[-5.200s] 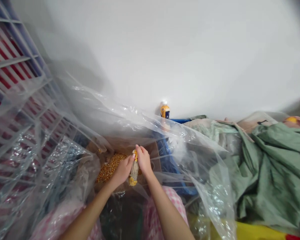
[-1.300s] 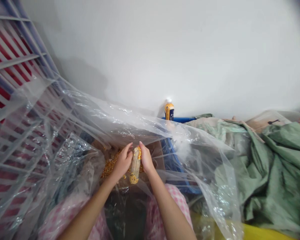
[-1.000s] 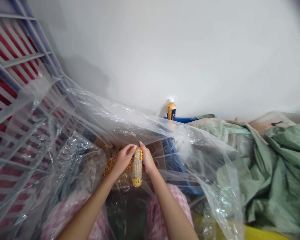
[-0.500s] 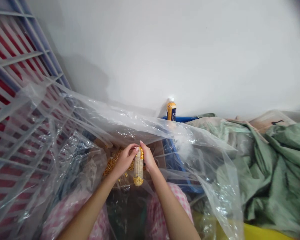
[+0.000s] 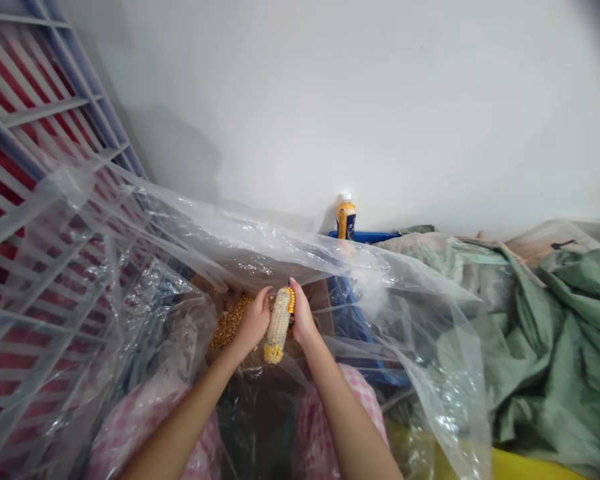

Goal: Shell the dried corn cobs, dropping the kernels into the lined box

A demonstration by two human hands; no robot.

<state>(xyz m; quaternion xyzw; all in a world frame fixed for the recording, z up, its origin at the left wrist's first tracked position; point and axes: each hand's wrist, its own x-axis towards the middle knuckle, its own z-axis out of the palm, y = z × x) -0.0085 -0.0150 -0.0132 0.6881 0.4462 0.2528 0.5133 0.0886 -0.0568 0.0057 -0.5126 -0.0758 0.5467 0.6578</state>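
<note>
A corn cob (image 5: 279,325), mostly stripped and pale, is held between my two hands. Yellow kernels remain in a strip along its upper right side and around its lower end, which leans left toward me. My right hand (image 5: 303,313) is closed on the upper right side, its thumb by the kernel strip. Against the left side is my left hand (image 5: 257,319), fingers curled at the cob and partly hidden. Loose corn kernels (image 5: 230,325) lie in a pile below and left of the hands, with clear plastic sheeting (image 5: 260,243) around them.
A slatted plastic crate (image 5: 55,110) rises on the left, partly under the sheeting. A blue bin (image 5: 350,320) stands to the right, with an orange bottle (image 5: 346,217) by the white wall (image 5: 355,100). Green cloth (image 5: 560,347) lies heaped at far right, above a yellow edge (image 5: 535,465).
The cob's lower end has swung left, so it now tilts. My left thumb has come off the cob's top, and the left hand has drawn slightly apart from the right.
</note>
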